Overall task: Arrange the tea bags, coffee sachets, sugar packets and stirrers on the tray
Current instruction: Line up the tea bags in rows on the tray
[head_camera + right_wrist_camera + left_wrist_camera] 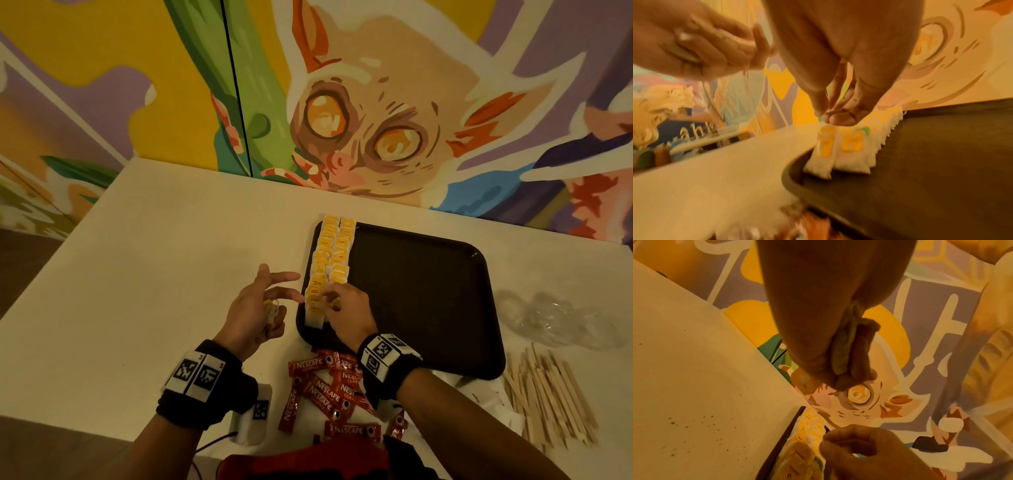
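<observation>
tea bags [328, 260] rowed along tray [428, 308] left edge; right hand [346, 308] pinching nearest.

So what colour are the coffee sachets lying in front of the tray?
The coffee sachets are red with white lettering, clearest in the head view.

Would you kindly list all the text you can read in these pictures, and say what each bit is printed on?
"NESCAFE CLASSIC": on the red coffee sachets lying on the table.
Tea bags on the tray: red and dark print on yellow labels, too small to read.
Wristbands: square code markers, plus small digits too blurred to read.
Wall mural: partial lettering, unreadable.
</observation>
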A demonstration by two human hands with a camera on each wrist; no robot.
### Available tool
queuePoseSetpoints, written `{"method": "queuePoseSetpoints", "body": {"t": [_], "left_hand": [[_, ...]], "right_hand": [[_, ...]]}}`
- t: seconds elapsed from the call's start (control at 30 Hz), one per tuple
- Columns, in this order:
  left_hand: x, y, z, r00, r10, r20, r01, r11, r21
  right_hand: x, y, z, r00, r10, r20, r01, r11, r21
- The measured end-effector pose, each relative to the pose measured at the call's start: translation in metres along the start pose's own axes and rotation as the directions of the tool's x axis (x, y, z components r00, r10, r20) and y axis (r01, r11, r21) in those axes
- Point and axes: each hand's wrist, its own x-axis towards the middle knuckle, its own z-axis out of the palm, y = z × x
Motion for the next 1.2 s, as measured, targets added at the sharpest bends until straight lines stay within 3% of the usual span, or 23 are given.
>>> {"method": "queuePoseSetpoints", "body": {"t": [0.13, 0.23, 0.43, 0.57, 0.73, 0.87, 1.07, 1.2], "left_hand": [[-0.001, 0.005, 0.004, 0.999, 0.006, 0.041, -0.006, 1.000, -0.015], [-0.001, 0.006, 0.007, 0.999, 0.007, 0.049, -0.007, 1.000, -0.009], [-0.001, 0.005, 0.014, 0.996, -0.036, 0.079, 0.025, 0.990, 0.136], [-0.004, 0.006, 0.018, 0.992, -0.043, 0.121, 0.015, 0.974, 0.225], [-0.003, 0.004, 0.018, 0.989, -0.042, 0.143, 0.003, 0.965, 0.264], [-0.003, 0.003, 0.013, 0.992, -0.046, 0.119, 0.013, 0.965, 0.263], [0.001, -0.002, 0.005, 0.998, -0.046, 0.054, 0.028, 0.955, 0.294], [-0.002, 0.000, 0.006, 0.995, 0.018, 0.093, -0.041, 0.968, 0.249]], "right_hand": [[-0.015, -0.028, -0.022, 0.984, -0.072, -0.160, 0.106, 0.971, 0.216], [-0.035, -0.057, -0.041, 0.963, -0.193, -0.188, 0.246, 0.913, 0.325], [-0.051, -0.078, -0.043, 0.930, -0.361, 0.071, 0.343, 0.920, 0.190], [-0.049, -0.080, -0.043, 0.904, -0.381, 0.193, 0.374, 0.925, 0.070], [-0.047, -0.081, -0.046, 0.877, -0.425, 0.226, 0.424, 0.904, 0.053], [-0.048, -0.073, -0.044, 0.881, -0.453, 0.139, 0.442, 0.891, 0.106], [-0.050, -0.061, -0.047, 0.915, -0.375, -0.149, 0.402, 0.873, 0.275], [-0.048, -0.050, -0.053, 0.848, -0.454, -0.274, 0.515, 0.829, 0.219]]}}
